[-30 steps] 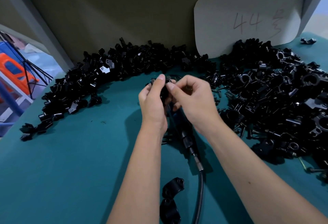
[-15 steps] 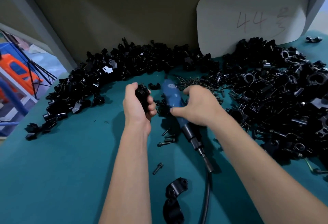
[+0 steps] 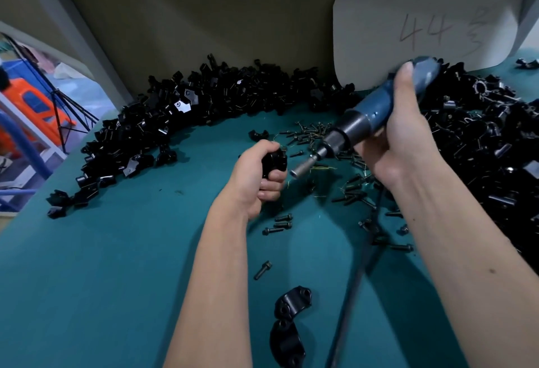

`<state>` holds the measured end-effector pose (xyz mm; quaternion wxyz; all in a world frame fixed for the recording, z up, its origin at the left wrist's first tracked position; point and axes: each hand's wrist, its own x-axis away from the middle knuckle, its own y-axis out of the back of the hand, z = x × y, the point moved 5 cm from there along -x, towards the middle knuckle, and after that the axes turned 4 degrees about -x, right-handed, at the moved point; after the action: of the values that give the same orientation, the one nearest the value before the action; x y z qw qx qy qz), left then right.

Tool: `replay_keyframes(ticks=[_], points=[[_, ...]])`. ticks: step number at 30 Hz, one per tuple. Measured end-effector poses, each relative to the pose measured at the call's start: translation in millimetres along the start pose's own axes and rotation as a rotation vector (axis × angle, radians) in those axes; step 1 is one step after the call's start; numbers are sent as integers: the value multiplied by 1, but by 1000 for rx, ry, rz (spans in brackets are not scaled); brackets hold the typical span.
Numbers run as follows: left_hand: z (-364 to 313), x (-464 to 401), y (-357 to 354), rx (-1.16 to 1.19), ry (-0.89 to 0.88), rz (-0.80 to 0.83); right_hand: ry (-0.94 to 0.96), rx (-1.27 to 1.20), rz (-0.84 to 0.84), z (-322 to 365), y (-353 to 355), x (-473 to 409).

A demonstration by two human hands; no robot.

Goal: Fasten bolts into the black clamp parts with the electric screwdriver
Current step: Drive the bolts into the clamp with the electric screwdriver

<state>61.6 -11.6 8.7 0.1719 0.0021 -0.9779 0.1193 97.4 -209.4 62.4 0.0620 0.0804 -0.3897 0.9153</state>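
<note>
While my left hand [image 3: 256, 176] squeezes a black clamp part [image 3: 274, 160] just above the green table [image 3: 102, 265], my right hand [image 3: 399, 134] grips the blue electric screwdriver [image 3: 376, 110]. Its silver tip [image 3: 303, 167] points down at the clamp part and sits just beside it. Loose bolts [image 3: 280, 223] lie between my arms. Big piles of black parts [image 3: 180, 110] curve along the wall. Two clamp halves [image 3: 290, 321] lie near me.

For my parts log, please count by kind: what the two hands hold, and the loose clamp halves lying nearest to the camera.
Electric screwdriver, in right hand: 1
Clamp part, in left hand: 1
Loose clamp halves: 2
Total: 4
</note>
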Motion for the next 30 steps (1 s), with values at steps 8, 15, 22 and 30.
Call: replay_keyframes(ticks=[8, 15, 22, 30], points=[[5, -2, -2, -426, -49, 23, 359, -128, 54, 21, -12, 7], [6, -5, -8, -519, -32, 67, 468, -157, 1, 31, -10, 15], [5, -4, -11, -586, -31, 92, 480, -110, -13, 27, -13, 17], [4, -5, -15, -637, -64, 92, 494, -103, 7, 27, -14, 20]])
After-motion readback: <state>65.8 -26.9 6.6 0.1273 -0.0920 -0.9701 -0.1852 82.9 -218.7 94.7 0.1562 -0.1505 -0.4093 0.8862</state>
